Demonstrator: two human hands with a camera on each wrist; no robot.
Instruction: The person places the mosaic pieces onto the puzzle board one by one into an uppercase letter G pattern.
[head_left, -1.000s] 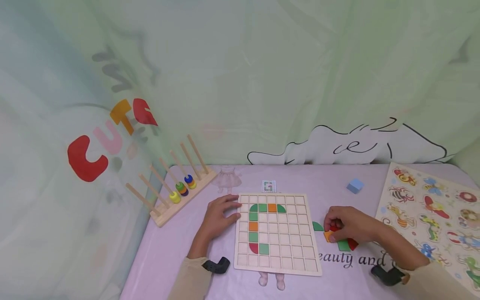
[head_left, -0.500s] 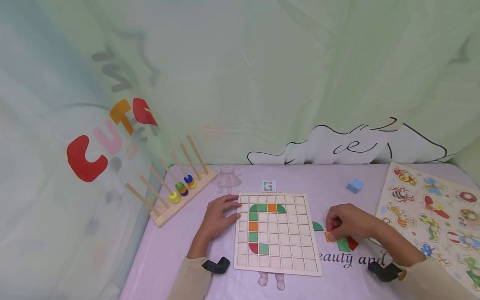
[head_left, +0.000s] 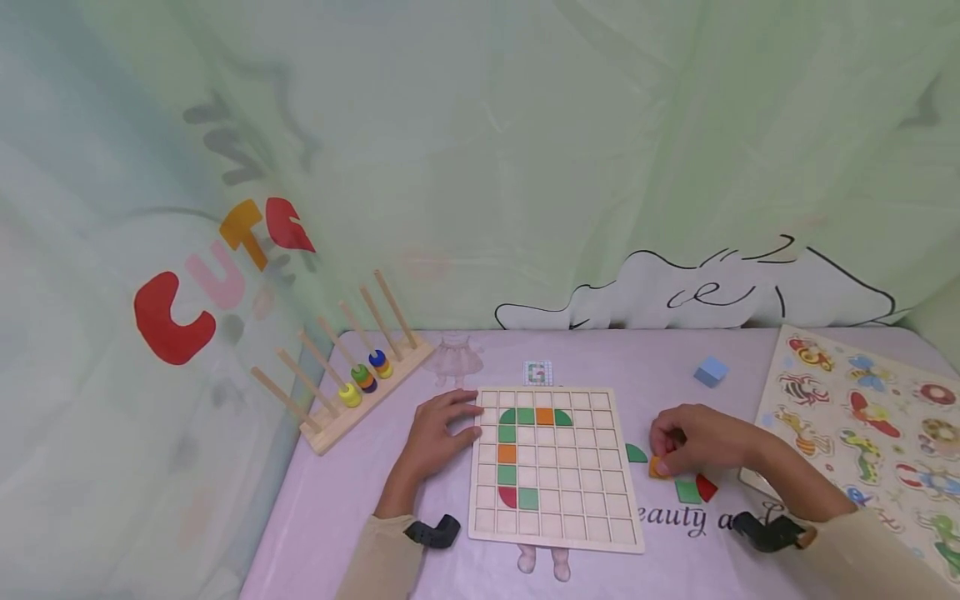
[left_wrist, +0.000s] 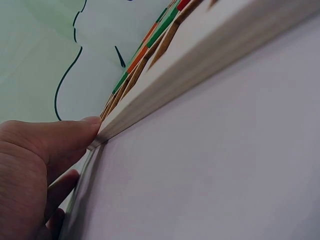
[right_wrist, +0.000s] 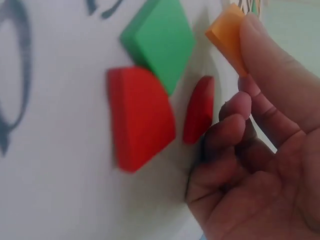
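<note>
My right hand (head_left: pixel 701 437) pinches an orange square tile (right_wrist: pixel 229 36) between thumb and fingers, a little to the right of the wooden grid board (head_left: pixel 581 529). Beneath that hand lie a green square tile (right_wrist: pixel 162 42) and a red quarter-round tile (right_wrist: pixel 142 117); a second red tile (right_wrist: pixel 200 110) sits close to the curled lower fingers. My left hand (head_left: pixel 442 433) rests at the board's left edge, thumb tip against it in the left wrist view, fingers loosely extended. Green, orange and red tiles form a C-like line in the board's cells.
A green rounded tile (head_left: pixel 636 453) lies right beside the board. Behind it is a small pattern card (head_left: pixel 537 372). A blue block (head_left: pixel 710 372) stands at the back, an insect picture board (head_left: pixel 825 400) to the right, and a peg stand with rings (head_left: pixel 330 429) to the left.
The right hand has lifted and shifted slightly with the orange tile, uncovering more of the green square and red tile below it. The left hand and the board have stayed put.
</note>
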